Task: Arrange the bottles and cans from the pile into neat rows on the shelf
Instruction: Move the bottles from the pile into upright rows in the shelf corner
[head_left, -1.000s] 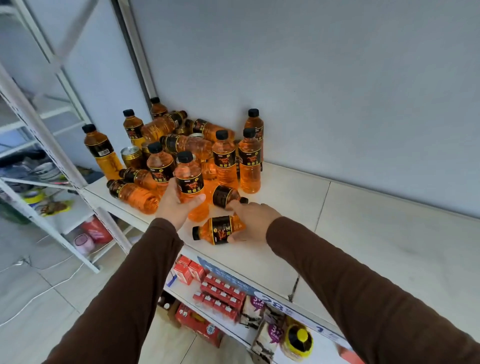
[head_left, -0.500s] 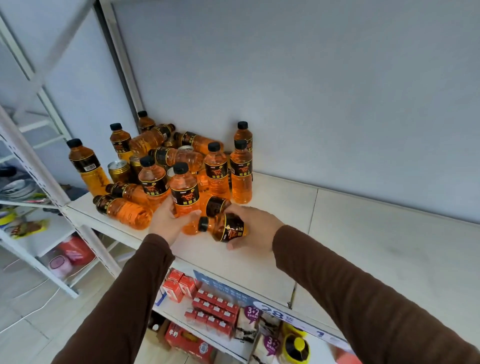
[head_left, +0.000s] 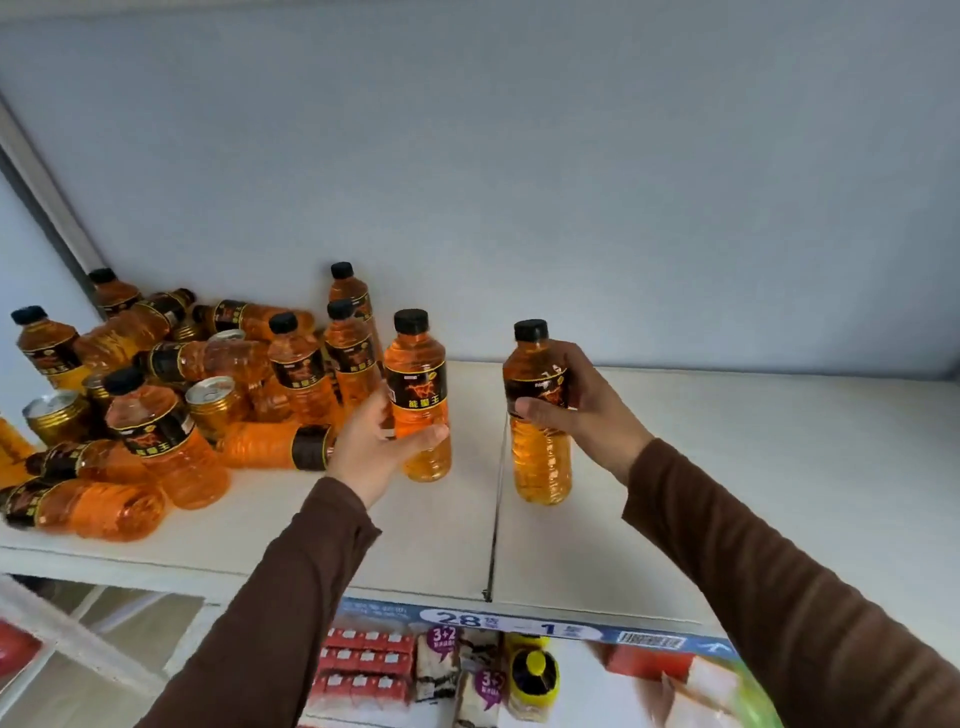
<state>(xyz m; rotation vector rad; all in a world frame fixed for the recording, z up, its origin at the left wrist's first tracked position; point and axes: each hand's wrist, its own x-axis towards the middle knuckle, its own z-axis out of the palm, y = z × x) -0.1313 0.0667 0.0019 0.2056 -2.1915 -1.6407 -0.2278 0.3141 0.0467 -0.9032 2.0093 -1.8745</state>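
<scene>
A pile of orange drink bottles (head_left: 156, 415) with black caps and black labels, mixed with gold cans (head_left: 210, 397), fills the left part of the white shelf (head_left: 753, 467). My left hand (head_left: 376, 444) grips one upright orange bottle (head_left: 418, 395) just right of the pile. My right hand (head_left: 576, 402) holds a second upright bottle (head_left: 537, 457) further right, just past the seam between the shelf boards. Both held bottles are at or just above the shelf surface. Several bottles in the pile lie on their sides; others stand.
A grey back wall (head_left: 571, 182) closes the shelf behind. The shelf's front edge carries a blue price strip (head_left: 519, 626). Below it sit red cartons (head_left: 363, 670), snack packets and a yellow-capped bottle (head_left: 532, 675). A white rack frame (head_left: 78, 649) stands at lower left.
Both hands have lifted a bottle out of the pile and carried it to the right; the right hand's lying bottle is now upright. The view has swung right, pushing the pile leftward.
</scene>
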